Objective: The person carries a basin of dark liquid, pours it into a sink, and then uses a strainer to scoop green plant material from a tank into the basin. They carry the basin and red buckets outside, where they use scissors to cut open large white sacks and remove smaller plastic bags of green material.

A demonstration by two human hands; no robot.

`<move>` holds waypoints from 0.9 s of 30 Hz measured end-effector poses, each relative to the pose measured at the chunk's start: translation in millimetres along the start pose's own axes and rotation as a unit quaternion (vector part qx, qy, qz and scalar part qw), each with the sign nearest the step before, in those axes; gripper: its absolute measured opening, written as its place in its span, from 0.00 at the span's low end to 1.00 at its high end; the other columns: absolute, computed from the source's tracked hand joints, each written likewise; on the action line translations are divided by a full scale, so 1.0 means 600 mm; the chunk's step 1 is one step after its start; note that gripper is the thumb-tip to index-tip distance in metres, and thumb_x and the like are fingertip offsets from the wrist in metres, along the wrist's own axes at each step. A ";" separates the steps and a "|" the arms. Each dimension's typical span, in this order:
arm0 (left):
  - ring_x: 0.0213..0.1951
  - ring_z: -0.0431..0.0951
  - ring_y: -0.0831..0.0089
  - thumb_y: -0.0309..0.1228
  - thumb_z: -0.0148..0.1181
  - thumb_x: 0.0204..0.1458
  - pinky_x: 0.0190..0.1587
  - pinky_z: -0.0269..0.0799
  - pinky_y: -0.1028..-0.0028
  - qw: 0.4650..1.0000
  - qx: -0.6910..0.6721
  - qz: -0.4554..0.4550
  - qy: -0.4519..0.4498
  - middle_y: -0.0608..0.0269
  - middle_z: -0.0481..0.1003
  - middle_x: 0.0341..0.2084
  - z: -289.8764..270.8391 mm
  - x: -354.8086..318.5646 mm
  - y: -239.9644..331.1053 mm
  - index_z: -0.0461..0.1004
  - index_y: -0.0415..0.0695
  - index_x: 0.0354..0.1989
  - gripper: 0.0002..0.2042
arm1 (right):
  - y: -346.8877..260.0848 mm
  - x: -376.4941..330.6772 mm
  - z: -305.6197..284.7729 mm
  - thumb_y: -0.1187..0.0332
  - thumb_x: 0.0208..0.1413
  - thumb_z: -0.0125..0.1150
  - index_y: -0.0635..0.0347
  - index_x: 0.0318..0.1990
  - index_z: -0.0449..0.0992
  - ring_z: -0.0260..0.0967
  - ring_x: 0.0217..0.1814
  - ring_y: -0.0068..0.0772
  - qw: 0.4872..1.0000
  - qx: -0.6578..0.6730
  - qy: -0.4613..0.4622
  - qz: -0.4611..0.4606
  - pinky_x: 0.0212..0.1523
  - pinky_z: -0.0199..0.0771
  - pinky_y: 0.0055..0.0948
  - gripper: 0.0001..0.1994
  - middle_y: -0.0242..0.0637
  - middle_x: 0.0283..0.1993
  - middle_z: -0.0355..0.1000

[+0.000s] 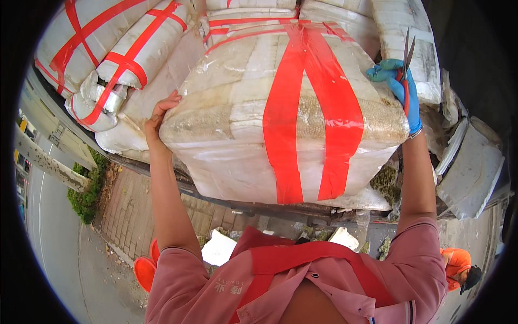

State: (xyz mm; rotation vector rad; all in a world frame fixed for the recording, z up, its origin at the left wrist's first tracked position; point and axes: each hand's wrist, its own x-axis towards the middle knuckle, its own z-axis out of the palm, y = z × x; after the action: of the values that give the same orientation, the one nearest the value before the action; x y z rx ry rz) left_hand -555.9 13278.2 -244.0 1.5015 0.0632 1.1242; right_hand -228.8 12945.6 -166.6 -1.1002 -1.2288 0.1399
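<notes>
A large white foam box wrapped in clear film and bound with crossing red tape fills the middle of the view. My left hand, bare, presses flat against the box's left side. My right hand, in a blue glove, rests on the box's upper right corner and grips a pair of scissors with red handles, blades pointing up and slightly apart. Both forearms reach up from a pink shirt at the bottom.
More white foam boxes with red tape are stacked behind and to the left. Broken foam pieces lie at the right. Below are a brick pavement, a strip of plants, and a person in orange at lower right.
</notes>
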 end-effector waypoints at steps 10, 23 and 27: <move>0.55 0.55 0.61 0.48 0.37 0.46 0.56 0.49 0.64 0.992 -0.102 -0.029 0.066 0.52 0.65 0.45 -0.054 0.033 -0.042 0.69 0.38 0.34 0.24 | -0.022 0.075 0.008 0.72 0.46 0.49 0.67 0.44 0.61 0.67 0.39 0.29 0.991 -0.096 -0.066 0.070 0.44 0.64 0.25 0.16 0.40 0.33 0.69; 0.56 0.54 0.61 0.55 0.39 0.46 0.55 0.51 0.64 0.994 -0.036 0.027 0.097 0.51 0.50 0.56 0.010 -0.057 -0.010 0.50 0.38 0.55 0.35 | 0.202 0.185 -0.078 0.67 0.53 0.47 0.65 0.52 0.55 0.63 0.49 0.36 0.995 0.055 0.036 0.069 0.51 0.62 0.29 0.20 0.48 0.47 0.64; 0.53 0.57 0.63 0.58 0.39 0.46 0.53 0.54 0.66 0.965 0.111 -0.001 0.236 0.53 0.53 0.52 0.034 -0.093 -0.042 0.47 0.37 0.57 0.38 | 0.125 0.079 -0.066 0.68 0.54 0.44 0.65 0.52 0.53 0.62 0.49 0.37 0.999 0.013 0.047 0.001 0.51 0.60 0.29 0.19 0.49 0.47 0.64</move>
State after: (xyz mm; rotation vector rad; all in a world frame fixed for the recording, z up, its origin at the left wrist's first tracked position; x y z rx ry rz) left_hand -558.9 13236.8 -293.8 1.3937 0.5338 1.4919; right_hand -144.5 12989.8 -186.4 -1.0743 -1.1396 0.1033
